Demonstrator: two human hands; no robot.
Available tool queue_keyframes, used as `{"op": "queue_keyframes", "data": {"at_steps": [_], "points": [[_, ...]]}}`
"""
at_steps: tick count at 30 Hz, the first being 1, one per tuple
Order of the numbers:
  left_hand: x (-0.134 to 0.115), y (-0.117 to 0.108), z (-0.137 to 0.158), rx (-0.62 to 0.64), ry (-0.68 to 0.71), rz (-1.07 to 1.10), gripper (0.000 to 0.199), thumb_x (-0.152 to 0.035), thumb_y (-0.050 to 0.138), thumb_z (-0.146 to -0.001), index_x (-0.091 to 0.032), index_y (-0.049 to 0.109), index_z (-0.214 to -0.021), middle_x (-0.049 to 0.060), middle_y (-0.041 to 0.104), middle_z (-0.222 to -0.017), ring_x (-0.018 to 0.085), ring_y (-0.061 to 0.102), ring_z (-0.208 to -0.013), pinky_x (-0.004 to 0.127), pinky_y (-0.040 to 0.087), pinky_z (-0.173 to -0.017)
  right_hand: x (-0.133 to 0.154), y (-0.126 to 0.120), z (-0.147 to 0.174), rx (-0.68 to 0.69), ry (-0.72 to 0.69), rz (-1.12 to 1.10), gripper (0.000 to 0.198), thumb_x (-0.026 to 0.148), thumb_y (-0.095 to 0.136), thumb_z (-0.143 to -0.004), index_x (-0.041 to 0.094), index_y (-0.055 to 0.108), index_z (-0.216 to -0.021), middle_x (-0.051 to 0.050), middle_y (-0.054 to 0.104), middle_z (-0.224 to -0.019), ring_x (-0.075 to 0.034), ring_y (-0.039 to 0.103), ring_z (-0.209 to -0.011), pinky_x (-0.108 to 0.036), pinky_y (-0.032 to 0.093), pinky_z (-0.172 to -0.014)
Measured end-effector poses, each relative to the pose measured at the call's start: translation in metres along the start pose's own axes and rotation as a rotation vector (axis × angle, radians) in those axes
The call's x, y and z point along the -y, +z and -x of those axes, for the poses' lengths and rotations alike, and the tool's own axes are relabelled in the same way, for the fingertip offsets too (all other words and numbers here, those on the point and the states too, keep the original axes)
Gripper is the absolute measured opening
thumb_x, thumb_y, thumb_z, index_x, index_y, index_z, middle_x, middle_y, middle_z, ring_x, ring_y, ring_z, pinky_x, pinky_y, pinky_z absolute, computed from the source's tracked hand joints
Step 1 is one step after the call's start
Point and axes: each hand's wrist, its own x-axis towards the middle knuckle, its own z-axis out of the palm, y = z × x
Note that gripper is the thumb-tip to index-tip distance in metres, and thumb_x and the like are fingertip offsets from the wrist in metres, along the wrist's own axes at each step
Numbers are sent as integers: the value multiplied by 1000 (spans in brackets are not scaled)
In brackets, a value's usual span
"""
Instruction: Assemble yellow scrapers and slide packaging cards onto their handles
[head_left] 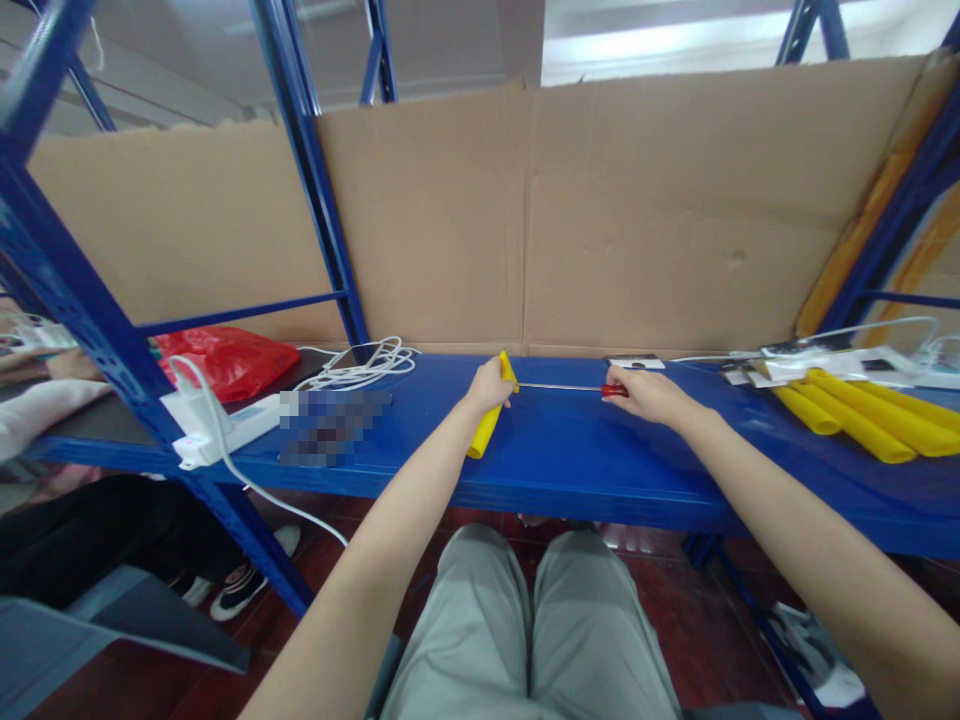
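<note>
Over the blue surface [570, 455], in the head view, the left hand [489, 384] is closed around a yellow piece [484, 436], and the right hand [636, 390] grips a red-handled tool [562, 387] whose thin metal shaft points across at it. The likeliest trouble is the tip slipping sideways under pressure and striking the left fingers, since they sit right beside where the shaft meets the yellow; whether it has entered, I cannot tell. A loose left hold could also let the piece twist, as nothing visible clamps it. The yellow piece lies within the left hand, its lower end sticking out toward the body, with the right hand well apart at the shaft's far end. More yellow tubes [862, 420] rest farther right.
</note>
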Motion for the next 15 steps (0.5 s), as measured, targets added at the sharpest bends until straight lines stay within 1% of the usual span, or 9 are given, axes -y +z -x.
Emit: {"op": "queue_keyframes", "data": {"at_steps": [3,5,8,10,15], "points": [[0,0,0,-5,-1,4,27,-1,54,-80,-8,54,-106,12,71,-94,12,67,-56,16,44,-44,-1,0,0,10,-27,-7,11,32,52,-87,23,56,-83,-6,69,-77,-20,63,-70,-27,41,-59],[-1,-1,1,-4,-5,11,27,-2,55,-80,-8,54,-106,12,71,-94,12,67,-56,16,44,-45,-1,1,0,31,-39,-10,14,33,50,-88,22,59,-84,-7,70,-82,-21,64,-74,-28,43,-63],[-1,-1,1,-1,-12,14,28,-2,56,-79,-8,54,-106,13,71,-93,13,67,-54,17,45,-45,2,0,0,43,-25,-12,18,31,47,-90,21,62,-90,-9,72,-94,-22,66,-83,-30,45,-69],[-1,-1,1,0,-9,11,28,-2,56,-79,-7,54,-107,14,71,-93,13,67,-54,18,45,-44,5,-1,0,60,5,-14,20,31,46,-90,20,62,-94,-11,72,-98,-23,66,-86,-30,45,-70],[0,-1,0,-10,-3,4,28,-1,53,-79,-7,54,-107,13,71,-93,12,67,-54,16,44,-44,11,-5,0,120,49,-45,17,31,48,-89,20,59,-94,-11,71,-93,-23,66,-82,-30,44,-66]]}}
